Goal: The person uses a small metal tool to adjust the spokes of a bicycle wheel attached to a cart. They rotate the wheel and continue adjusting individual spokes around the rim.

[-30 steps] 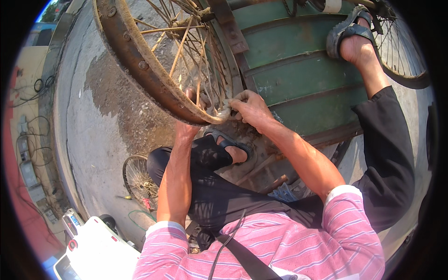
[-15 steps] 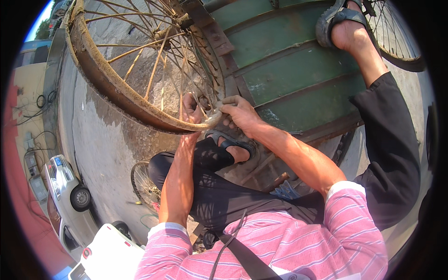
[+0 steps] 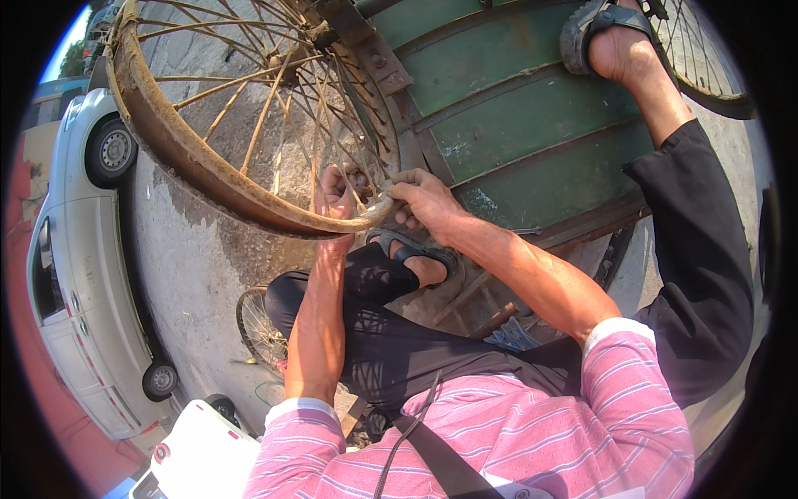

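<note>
A rusty, mud-caked spoked wheel without a tyre fills the upper left, its hub fixed beside a green metal cart bed. My left hand reaches up behind the near part of the rim, its fingers curled around the lower end of a spoke. From the other side my right hand pinches the rim's inner edge near the same spot, thumb and forefinger together. Whether a small part sits between those fingertips is hidden. Several spokes cross loosely near the hands.
The green slatted cart bed lies right of the wheel, with a thin metal tool at its edge. Another spoked wheel lies on the concrete by my knee. A silver van is at left; a second spoked wheel stands upper right.
The silver van has moved further up into view on the left. The rusty wheel has shifted slightly left and up; both hands keep their places at the rim.
</note>
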`<state>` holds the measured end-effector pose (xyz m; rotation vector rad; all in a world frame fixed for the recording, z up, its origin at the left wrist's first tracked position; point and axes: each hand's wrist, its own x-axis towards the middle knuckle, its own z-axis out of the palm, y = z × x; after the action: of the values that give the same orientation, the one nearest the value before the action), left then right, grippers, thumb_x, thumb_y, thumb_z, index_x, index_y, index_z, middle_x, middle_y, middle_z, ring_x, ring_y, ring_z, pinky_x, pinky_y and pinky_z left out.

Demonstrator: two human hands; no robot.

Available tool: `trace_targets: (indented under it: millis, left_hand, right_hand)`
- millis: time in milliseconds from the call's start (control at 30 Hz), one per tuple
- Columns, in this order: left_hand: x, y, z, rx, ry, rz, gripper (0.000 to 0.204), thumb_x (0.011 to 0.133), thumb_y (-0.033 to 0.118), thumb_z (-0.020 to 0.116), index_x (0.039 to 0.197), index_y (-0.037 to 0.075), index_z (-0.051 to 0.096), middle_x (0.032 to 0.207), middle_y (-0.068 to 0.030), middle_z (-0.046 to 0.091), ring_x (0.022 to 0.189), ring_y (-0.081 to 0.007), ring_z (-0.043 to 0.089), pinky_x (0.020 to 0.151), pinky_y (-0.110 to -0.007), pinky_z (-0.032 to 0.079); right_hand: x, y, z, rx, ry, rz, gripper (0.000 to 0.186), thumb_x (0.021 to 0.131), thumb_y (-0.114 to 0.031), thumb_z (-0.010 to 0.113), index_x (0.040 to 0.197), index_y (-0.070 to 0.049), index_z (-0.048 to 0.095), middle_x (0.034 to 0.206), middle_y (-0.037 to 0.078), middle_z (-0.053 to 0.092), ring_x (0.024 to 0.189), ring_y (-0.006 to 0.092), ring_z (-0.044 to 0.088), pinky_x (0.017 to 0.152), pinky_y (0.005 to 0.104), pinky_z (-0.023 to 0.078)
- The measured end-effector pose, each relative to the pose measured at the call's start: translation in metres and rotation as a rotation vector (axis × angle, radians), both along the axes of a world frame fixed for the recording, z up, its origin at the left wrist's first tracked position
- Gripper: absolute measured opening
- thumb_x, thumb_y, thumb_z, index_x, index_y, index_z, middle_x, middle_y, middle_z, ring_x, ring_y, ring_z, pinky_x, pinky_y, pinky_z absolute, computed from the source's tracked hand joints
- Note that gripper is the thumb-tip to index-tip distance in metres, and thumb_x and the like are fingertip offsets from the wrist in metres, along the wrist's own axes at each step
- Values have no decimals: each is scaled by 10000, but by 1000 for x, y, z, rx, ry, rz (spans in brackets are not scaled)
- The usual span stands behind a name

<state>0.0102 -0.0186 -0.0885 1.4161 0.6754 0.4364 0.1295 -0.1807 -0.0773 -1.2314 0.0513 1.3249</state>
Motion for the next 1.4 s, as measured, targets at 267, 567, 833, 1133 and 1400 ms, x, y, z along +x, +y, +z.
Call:
trace_targets:
  millis: [267, 567, 833, 1133, 1400]
  left_hand:
    - [7, -26, 14, 650, -22, -12, 323, 1017, 222, 775, 1215, 6, 640, 1003, -57, 714, 902, -129, 651, 792, -293, 538]
    - [-3, -14, 8, 107, -89, 15, 318, 987, 122, 769, 1233, -11, 617, 1084, -81, 681, 965, -159, 654, 813, -307, 549]
    - [7, -13, 30, 314, 133, -45, 314, 961, 136, 788, 1199, -4, 639, 1025, -80, 703, 921, -164, 664, 807, -337, 558]
    - [-3, -4, 26, 358, 94, -88, 347, 985, 214, 768, 1239, 10, 649, 991, -48, 713, 866, -147, 669, 779, -314, 554]
    - [1, -3, 25, 9, 157, 2, 355, 1020, 303, 730, 1243, 36, 661, 948, -41, 713, 779, -122, 666, 658, -280, 526]
  right_hand:
    - [-1, 0, -2, 1, -7, -5, 407, 989, -257, 690, 1293, -12, 574, 895, 41, 677, 677, 102, 619, 547, 255, 462]
    - [-1, 0, 0, 2, -19, 0, 402, 986, -253, 696, 1284, -10, 580, 897, 46, 681, 688, 103, 625, 558, 258, 465]
    - [-1, 0, -1, -2, -36, 6, 416, 982, -247, 698, 1295, 1, 584, 896, 48, 683, 692, 106, 630, 569, 259, 469]
    - [0, 0, 0, 3, -38, 15, 416, 979, -240, 694, 1300, 2, 585, 899, 46, 686, 696, 109, 635, 578, 265, 477]
    - [0, -1, 1, 14, -48, 18, 430, 982, -242, 689, 1316, 7, 581, 894, 47, 683, 693, 110, 633, 570, 266, 474]
